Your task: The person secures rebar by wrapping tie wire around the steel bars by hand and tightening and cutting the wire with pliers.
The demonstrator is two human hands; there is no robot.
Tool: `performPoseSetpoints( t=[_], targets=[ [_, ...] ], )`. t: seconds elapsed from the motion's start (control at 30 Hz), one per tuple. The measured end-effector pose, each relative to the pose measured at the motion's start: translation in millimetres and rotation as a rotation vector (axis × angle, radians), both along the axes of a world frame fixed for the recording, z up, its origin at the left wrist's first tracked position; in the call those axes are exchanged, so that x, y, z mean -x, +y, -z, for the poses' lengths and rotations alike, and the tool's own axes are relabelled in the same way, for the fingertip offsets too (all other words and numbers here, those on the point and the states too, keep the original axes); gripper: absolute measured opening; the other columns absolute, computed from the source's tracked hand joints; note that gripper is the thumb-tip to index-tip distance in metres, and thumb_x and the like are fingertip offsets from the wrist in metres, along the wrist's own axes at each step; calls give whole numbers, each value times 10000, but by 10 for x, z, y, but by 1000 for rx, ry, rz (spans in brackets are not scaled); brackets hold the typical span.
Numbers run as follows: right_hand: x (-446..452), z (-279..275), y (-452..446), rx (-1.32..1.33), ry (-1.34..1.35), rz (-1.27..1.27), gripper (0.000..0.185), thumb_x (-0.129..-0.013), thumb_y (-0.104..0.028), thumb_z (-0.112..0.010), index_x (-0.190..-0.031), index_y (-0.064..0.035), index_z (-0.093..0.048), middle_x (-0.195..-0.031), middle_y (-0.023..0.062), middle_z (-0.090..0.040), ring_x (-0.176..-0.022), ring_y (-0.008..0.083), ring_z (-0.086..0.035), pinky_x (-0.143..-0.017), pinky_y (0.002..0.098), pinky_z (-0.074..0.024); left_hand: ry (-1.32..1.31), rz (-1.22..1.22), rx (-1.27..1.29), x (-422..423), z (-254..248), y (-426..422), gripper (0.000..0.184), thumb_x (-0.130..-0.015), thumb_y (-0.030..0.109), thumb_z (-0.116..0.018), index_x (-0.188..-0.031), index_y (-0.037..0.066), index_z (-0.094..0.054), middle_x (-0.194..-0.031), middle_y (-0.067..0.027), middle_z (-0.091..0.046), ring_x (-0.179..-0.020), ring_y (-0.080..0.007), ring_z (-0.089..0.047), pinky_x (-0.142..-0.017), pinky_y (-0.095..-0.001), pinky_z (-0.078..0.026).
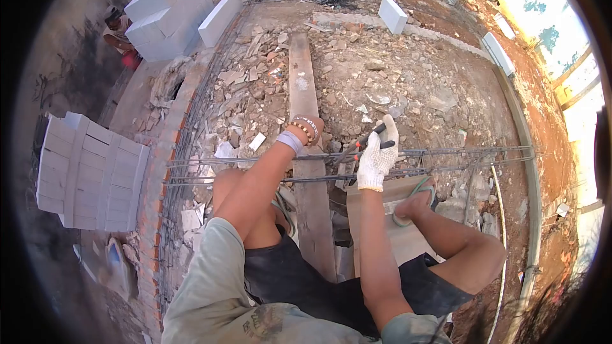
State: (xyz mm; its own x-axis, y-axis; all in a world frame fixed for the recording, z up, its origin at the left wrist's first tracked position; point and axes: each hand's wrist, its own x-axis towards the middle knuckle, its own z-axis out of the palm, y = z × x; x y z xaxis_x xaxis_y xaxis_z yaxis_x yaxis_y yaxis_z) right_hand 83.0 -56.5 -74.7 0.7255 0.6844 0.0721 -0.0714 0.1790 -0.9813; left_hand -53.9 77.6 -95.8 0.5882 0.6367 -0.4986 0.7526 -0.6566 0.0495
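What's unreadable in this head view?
All head view:
Bare left hand: fingertips and anything held, hidden behind the hand itself.
Black-and-orange-handled pliers-like tool in white-gloved right hand: tips too small against thin dark steel rods.
Co-worker: part hidden by stacked white rectangular blocks; activity too small to tell.

Rubble-strewn ground (347, 79), red soil (542, 130), sunlit pale wall (564, 9).
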Motion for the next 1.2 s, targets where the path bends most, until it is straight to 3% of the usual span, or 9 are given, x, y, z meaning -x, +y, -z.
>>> performPoseSetpoints(
  t=[0.07,0.2,0.37,0.47,0.53,0.7,0.83,1.07,1.2],
  targets=[
    [-106,357,251,26,-243,-18,497,-914,98,-473,-1398,-14,-486,-1365,105,-546,-1181,220,-569,-1017,336,-459,-43,-27,-38,13,-205,-53,193,-841,145,-663,-962,28,-755,-983,-165,-744,-916,-323,-728,-738,-439,-577],
    [-167,671,585,14,-719,38,490,-913,77,-494,-1394,-20,-504,-1353,122,-561,-1143,207,-582,-924,314,-510,-154,-41,-131,22,-109,-54,194,-691,115,-744,-867,35,-770,-880,-192,-738,-817,-339,-728,-691,-433,-573],
    [-154,763,788,119,-330,-138,547,-903,71,-495,-1438,-41,-459,-1337,137,-557,-1111,231,-592,-894,321,-502,-36,-16,-95,93,-78,73,284,-839,295,-695,-1022,90,-766,-1024,-98,-751,-937,-291,-725,-757,-430,-584],
    [-96,770,807,39,-215,-140,542,-914,36,-497,-1432,-123,-475,-1198,105,-578,-772,161,-621,-503,238,-522,-92,-8,-80,158,-87,77,221,-765,191,-694,-914,42,-762,-942,-152,-748,-863,-320,-729,-729,-440,-576],
    [-47,614,743,81,-154,-188,571,-901,59,-487,-1444,-116,-462,-1190,107,-574,-790,155,-619,-524,252,-530,-132,-14,-107,195,-38,87,223,-768,189,-695,-923,43,-762,-937,-151,-749,-861,-318,-730,-728,-438,-575],
    [-29,403,638,71,-77,-306,653,-846,119,-455,-1483,-10,-399,-1496,141,-448,-1340,252,-471,-1097,341,-367,-125,-79,-75,225,-72,66,233,-827,219,-703,-999,75,-767,-1000,-102,-754,-922,-279,-728,-756,-417,-579],
    [-7,392,620,-9,-133,-273,666,-827,114,-452,-1481,-2,-402,-1489,143,-457,-1349,267,-466,-1088,338,-383,-245,-20,-111,203,53,55,214,-780,229,-720,-890,49,-756,-870,-153,-744,-803,-316,-726,-691,-429,-571],
    [-46,416,782,-83,-70,-406,627,-809,139,-467,-1420,-5,-473,-1358,135,-558,-1160,225,-598,-910,318,-518,-223,-46,-102,130,103,63,215,-819,194,-690,-967,49,-748,-937,-142,-749,-869,-309,-730,-727,-432,-568],
    [-96,460,862,85,-413,-442,573,-804,162,-454,-1345,-1,-545,-1288,133,-604,-1118,208,-614,-919,314,-510,-199,-123,-62,141,74,71,231,-902,196,-626,-1040,64,-756,-1042,-110,-746,-965,-290,-720,-750,-459,-570]
  ],
)
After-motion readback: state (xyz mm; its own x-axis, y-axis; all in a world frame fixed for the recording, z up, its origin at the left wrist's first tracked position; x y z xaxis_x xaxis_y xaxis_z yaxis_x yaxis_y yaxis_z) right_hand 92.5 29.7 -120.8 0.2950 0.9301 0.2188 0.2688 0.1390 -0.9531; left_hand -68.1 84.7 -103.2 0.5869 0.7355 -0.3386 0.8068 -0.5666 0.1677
